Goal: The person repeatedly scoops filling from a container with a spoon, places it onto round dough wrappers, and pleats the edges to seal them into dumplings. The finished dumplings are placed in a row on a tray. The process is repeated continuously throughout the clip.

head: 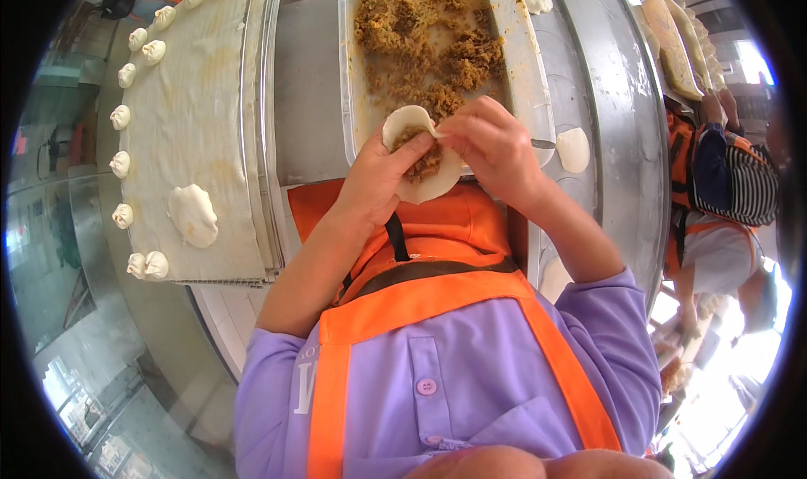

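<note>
A round dough wrapper (435,185) with brown filling (416,163) in its middle is held above the near edge of a plastic tub. My left hand (384,173) cups the wrapper from the left, its thumb resting on the filling. With my right hand (495,141) I pinch the wrapper's upper right rim between thumb and fingertips. The far rim stands up, while the near side hangs flat and the filling is uncovered. Behind my hands, the tub (348,69) contains crumbly brown filling (435,44). A metal utensil handle (543,144) sticks out past the tub's right rim.
To the left, a cloth-covered tray stack (208,100) bears several pleated buns (120,117) along its edge and a flat dough piece (193,215). Dough rounds (572,150) lie on the metal counter (621,100) at right. Other people (725,176) work beyond it.
</note>
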`<state>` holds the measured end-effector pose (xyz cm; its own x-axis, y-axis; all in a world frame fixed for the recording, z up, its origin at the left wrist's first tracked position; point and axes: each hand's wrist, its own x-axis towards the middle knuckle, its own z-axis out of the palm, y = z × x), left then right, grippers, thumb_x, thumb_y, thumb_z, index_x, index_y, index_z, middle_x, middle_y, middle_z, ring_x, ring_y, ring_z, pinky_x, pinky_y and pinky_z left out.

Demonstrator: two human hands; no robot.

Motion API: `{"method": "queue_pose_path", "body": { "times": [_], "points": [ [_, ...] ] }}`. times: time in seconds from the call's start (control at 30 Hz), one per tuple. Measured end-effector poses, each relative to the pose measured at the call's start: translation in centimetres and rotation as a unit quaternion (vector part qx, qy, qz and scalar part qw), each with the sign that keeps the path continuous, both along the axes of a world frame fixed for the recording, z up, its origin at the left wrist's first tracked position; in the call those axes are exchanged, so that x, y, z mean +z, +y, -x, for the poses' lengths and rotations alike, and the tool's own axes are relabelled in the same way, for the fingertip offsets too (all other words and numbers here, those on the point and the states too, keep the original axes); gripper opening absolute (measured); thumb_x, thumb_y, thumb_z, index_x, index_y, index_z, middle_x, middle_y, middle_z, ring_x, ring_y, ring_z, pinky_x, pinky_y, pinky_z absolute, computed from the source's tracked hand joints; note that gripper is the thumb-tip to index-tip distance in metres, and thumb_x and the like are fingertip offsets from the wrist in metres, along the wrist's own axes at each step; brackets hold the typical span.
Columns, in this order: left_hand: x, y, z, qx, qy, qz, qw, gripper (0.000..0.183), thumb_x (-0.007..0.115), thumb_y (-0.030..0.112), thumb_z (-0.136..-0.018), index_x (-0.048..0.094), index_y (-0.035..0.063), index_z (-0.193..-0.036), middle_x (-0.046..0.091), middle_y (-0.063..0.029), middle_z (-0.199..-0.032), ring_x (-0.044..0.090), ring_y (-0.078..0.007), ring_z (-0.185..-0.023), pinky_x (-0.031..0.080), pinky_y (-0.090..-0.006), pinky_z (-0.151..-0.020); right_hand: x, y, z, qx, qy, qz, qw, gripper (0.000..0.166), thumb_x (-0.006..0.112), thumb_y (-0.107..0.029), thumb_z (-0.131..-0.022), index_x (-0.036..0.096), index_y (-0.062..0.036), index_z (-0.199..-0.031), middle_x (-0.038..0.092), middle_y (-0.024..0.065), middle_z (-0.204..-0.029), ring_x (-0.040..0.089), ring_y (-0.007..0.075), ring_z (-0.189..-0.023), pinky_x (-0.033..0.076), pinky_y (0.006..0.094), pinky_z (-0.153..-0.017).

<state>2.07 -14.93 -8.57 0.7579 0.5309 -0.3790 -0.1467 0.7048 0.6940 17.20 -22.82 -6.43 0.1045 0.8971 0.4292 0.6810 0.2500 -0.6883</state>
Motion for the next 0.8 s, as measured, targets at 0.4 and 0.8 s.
{"method": "queue_pose_path", "body": {
  "times": [0.4, 0.8],
  "points": [
    [1.1, 1.8, 0.1, -0.206, 0.059, -0.268, 0.939, 0.017, 0.054, 0.006, -0.083, 0.053, 0.0039, -0.1, 0.056, -0.0023, -0.089, 0.052, -0.0076, -0.08, 0.044, -0.0213, -0.07, 2.6, 0.7, 1.9, 0.005, -0.037, 0.072, 0.997, 0.021, 0.064, -0.006, -0.07, 0.058, -0.0023, -0.089, 0.052, 0.0107, -0.076, 0.053, 0.0288, -0.073, 0.045, 0.0336, -0.063],
    [-0.2, 2.1, 0.6, -0.068, 0.008, -0.08, 0.994, 0.033, 0.053, 0.013, -0.087, 0.048, 0.001, -0.117, 0.055, -0.0064, -0.104, 0.056, -0.0112, -0.089, 0.047, -0.024, -0.075, 0.6, 0.9, 0.1, -0.062, 0.147, 0.123, 0.979, 0.013, 0.064, -0.007, -0.073, 0.058, -0.0029, -0.084, 0.053, 0.0088, -0.078, 0.054, 0.0234, -0.071, 0.046, 0.0299, -0.064]
  ]
}}
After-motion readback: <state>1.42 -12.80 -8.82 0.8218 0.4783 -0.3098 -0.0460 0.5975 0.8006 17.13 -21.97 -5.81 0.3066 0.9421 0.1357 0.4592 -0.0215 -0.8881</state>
